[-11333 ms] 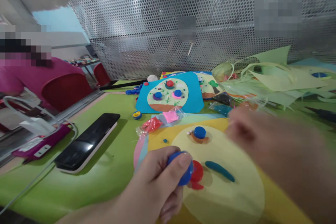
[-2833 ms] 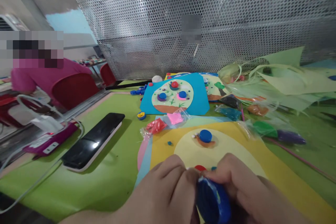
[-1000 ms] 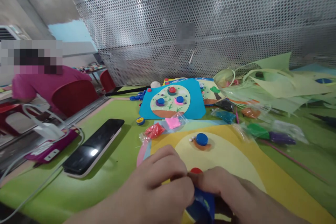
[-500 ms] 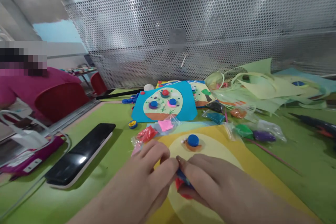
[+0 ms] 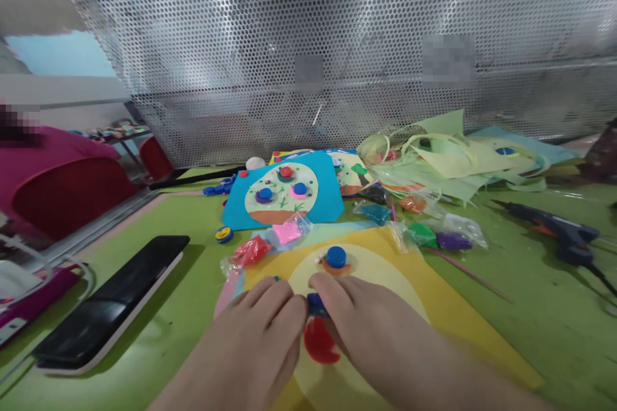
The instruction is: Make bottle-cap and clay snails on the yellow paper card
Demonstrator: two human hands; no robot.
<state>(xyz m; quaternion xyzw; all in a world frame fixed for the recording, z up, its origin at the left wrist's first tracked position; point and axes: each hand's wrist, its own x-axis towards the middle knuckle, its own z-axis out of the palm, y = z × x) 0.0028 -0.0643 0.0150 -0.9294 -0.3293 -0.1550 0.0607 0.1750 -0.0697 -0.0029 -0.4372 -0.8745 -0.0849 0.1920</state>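
My left hand (image 5: 258, 327) and my right hand (image 5: 364, 321) meet low in the middle, fingers curled down onto a blue bottle cap (image 5: 315, 304). The cap sits on a pale yellow paper circle (image 5: 385, 276) glued to a yellow sheet (image 5: 457, 321). A flat red clay patch (image 5: 318, 343) lies just below the cap between my hands. Farther up the circle, a second blue cap (image 5: 336, 256) rests on a brown clay blob.
A finished blue card (image 5: 282, 189) with caps lies behind. Bags of red clay (image 5: 250, 249), pink clay (image 5: 287, 231), green clay (image 5: 421, 234) and purple clay (image 5: 454, 242) surround the sheet. A black phone (image 5: 110, 298) lies left, a glue gun (image 5: 554, 231) right, paper scraps (image 5: 457, 160) behind. A person in pink (image 5: 48, 160) sits far left.
Both hands have moved forward and down, bringing the blue cap from near my body onto the paper circle just above the red clay patch. My view has swung right.
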